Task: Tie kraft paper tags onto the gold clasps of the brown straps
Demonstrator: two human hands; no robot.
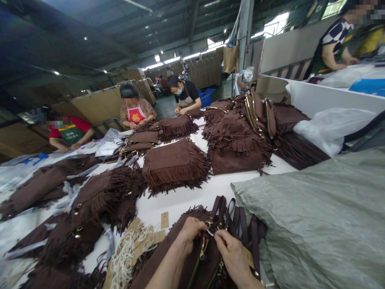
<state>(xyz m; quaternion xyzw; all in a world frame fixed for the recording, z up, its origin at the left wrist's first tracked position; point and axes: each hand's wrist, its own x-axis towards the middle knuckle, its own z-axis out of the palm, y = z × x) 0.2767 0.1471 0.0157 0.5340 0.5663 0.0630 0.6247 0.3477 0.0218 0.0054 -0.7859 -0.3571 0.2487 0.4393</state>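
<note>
In the head view, a dark brown fringed bag (171, 245) lies at the near edge of the table, its gold zipper (202, 253) facing up. My left hand (190, 233) is closed in a pinch beside the gold ring at the bag's strap end. Close to its right, my right hand (232, 249) pinches too. A short white string (210, 231) runs between the fingertips of both hands. Under the right hand a brown paper tag (248, 257) shows in part. Several brown straps (240, 224) lie behind the right hand.
Left of the bag is a heap of tags with white strings (129, 249), and a loose tag (164, 220). Piled fringed bags (168, 160) cover much of the white table (186, 196). A grey-green woven sheet (315, 216) fills the right. Several people work across the table.
</note>
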